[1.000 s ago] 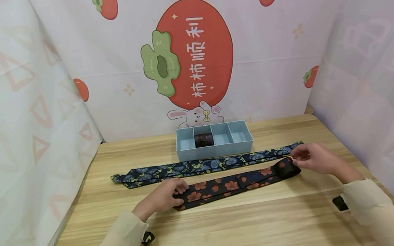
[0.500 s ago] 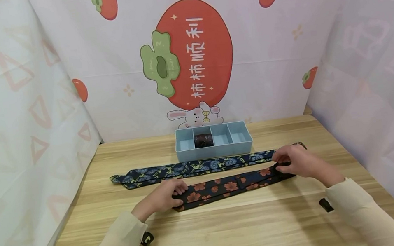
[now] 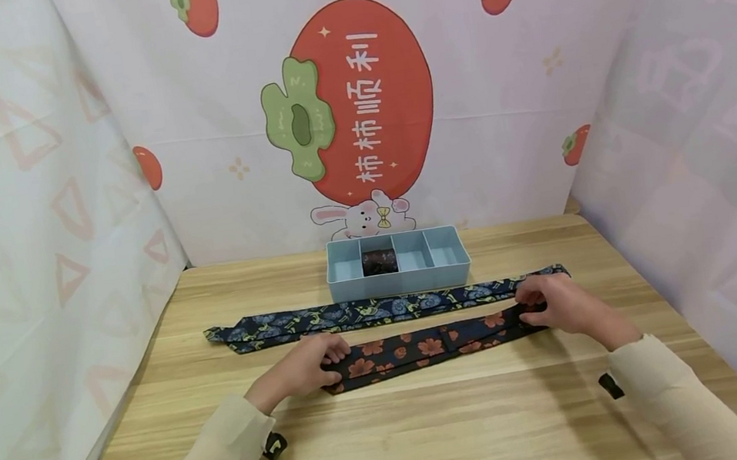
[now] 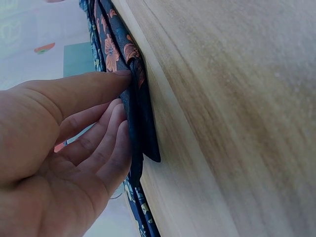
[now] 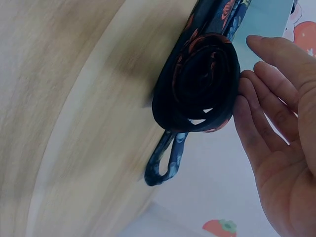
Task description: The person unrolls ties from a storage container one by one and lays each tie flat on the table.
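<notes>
A dark necktie with orange flowers [image 3: 430,347] lies across the table, its right end wound into a loose roll [image 5: 205,81]. At its left end my left hand [image 3: 303,367] pinches the fabric, thumb on the near face and fingers against the other side [image 4: 74,128]. My right hand [image 3: 564,309] is at the roll. In the right wrist view its fingers [image 5: 256,113] touch the roll's side, loosely bent, with the thumb apart from it. Behind lies a second necktie, navy with blue and yellow patterns [image 3: 379,311], flat and narrow, its right end looped [image 5: 165,168].
A light blue box [image 3: 399,282] with several compartments stands at the back. A rolled dark tie [image 3: 380,262] sits in its second compartment from the left. Printed white cloth [image 3: 507,165] hangs behind and along both sides of the wooden table [image 3: 397,444].
My right hand has moved left along the flowered tie with the roll, then shifted slightly right. The left hand has stayed at the left end.
</notes>
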Demonstrator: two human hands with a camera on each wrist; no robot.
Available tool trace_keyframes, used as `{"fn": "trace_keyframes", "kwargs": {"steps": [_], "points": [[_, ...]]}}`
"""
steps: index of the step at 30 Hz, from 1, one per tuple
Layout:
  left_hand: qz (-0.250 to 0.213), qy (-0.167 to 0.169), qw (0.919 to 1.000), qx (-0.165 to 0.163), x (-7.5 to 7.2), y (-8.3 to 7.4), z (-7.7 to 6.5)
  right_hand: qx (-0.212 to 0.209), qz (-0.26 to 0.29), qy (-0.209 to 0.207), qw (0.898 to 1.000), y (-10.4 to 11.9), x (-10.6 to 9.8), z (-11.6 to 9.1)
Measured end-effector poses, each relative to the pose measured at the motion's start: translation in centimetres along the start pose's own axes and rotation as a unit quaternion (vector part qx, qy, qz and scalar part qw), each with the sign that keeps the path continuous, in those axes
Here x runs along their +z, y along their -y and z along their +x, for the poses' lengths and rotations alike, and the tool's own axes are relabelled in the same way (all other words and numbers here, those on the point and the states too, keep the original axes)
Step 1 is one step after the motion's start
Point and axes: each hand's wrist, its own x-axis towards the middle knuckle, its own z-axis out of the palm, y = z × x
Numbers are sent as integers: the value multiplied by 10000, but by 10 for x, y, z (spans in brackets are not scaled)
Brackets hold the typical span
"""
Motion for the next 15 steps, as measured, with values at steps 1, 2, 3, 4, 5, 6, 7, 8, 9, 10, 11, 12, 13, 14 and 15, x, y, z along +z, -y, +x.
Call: {"fn": "trace_keyframes", "kwargs": {"steps": [1,2,3,4,5,6,7,8,9,10,11,12,13,14,15], "points": [[-1,-7,10000,-16,0,0,0,12,-10,-22,10000,-2,0,0],[-1,-19,10000,-31,0,0,0,25,-10,-34,10000,-4,0,0],[-2,-27,10000,-49,0,-1,0,55,8,-36,10000,-5,0,0],[-1,-38,10000,-58,0,-1,-1,98,24,-21,9999,-7,0,0],[-2,-41,10000,-72,0,-1,-1,141,43,-6,9999,-8,-1,0],[6,-41,10000,-66,0,-1,-1,188,68,16,9998,-10,-1,0],[14,-35,10000,-64,0,-1,-1,249,95,43,9996,-10,-2,-1],[21,-31,10000,-61,0,-1,-1,300,126,64,9994,-11,-2,-1],[31,-25,10000,-50,1,-1,-1,357,145,82,9992,-12,-3,-1],[36,-20,10000,-38,1,-1,-2,411,150,92,9990,-13,-3,-2],[37,-10,10000,-30,1,-1,-2,447,175,93,9988,-13,-4,-2],[47,-7,10000,-20,1,-1,-2,481,194,85,9986,-14,-4,-3],[53,-10,10000,-12,1,-1,-2,513,198,66,9985,-14,-5,-3],[63,-16,10000,1,1,-1,-2,548,178,34,9983,-15,-5,-4],[71,-20,10000,9,0,-1,-2,577,155,11,9982,-16,-5,-5]]}}
